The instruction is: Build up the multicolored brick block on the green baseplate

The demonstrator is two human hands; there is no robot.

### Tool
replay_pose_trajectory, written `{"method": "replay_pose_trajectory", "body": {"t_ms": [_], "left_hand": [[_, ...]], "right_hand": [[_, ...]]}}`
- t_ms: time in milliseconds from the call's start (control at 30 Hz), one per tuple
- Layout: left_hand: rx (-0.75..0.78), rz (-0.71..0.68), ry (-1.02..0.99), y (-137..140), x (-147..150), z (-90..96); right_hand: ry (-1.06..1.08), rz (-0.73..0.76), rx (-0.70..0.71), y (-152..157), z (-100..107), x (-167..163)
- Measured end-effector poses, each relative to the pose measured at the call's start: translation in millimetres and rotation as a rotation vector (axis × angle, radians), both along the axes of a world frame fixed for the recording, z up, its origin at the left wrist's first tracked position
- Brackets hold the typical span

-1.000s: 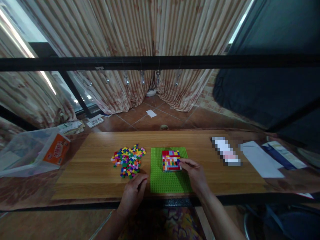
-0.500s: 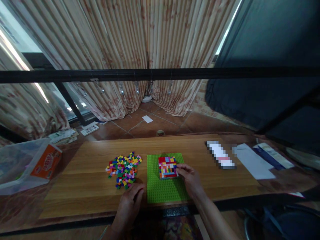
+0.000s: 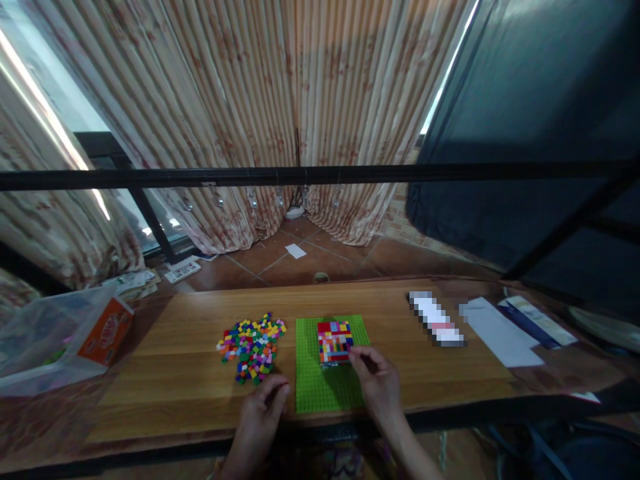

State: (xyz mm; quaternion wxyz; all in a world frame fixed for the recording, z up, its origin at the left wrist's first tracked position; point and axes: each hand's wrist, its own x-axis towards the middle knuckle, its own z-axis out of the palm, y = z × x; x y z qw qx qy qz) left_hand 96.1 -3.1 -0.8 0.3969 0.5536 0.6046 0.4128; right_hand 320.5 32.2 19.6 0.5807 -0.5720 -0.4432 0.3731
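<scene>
A square block of multicoloured toy bricks (image 3: pixel 334 341) stands on the green baseplate (image 3: pixel 325 393), towards its far half. My right hand (image 3: pixel 377 380) is closed in a pinch, its fingertips touching the block's right edge near the front corner. Whatever may be between those fingertips is hidden. Left of the baseplate, my left hand (image 3: pixel 263 403) hovers over the table's front part, thumb and forefinger pinched together. Anything in that pinch is too small to make out. Just beyond the left hand lies a loose pile of small coloured bricks (image 3: pixel 255 347).
The wooden table (image 3: pixel 170 373) carries all of this. A pixelated phone-like thing (image 3: pixel 436 320) lies to the right, with white paper (image 3: pixel 500 333) past it. At far left stands a clear plastic box (image 3: pixel 50 347) with an orange label. A black bar (image 3: pixel 350 175) crosses beyond the table.
The view has tilted slightly upward. My right fingertips have shifted down along the block's right edge, towards its front corner. The left hand stays pinched beside the pile.
</scene>
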Motion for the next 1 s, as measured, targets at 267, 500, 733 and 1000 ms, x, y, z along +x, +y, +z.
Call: {"method": "replay_pose_trajectory", "body": {"t_ms": [267,500,733,1000], "left_hand": [[-0.142,-0.128,-0.247,-17.4,20.8,13.6],[-0.212,-0.200,-0.253,-22.6,23.8,25.9],[-0.312,-0.211,-0.295,-22.7,30.0,27.6],[-0.313,-0.222,-0.275,-16.7,43.3,44.4]], "right_hand": [[-0.393,0.525,0.121,-58.5,7.6,-46.8],[-0.501,0.528,0.144,-64.2,-6.2,-45.6],[-0.503,0.492,0.114,-67.7,-0.9,-40.0],[-0.474,0.474,0.033,-66.8,11.9,-30.6]]}}
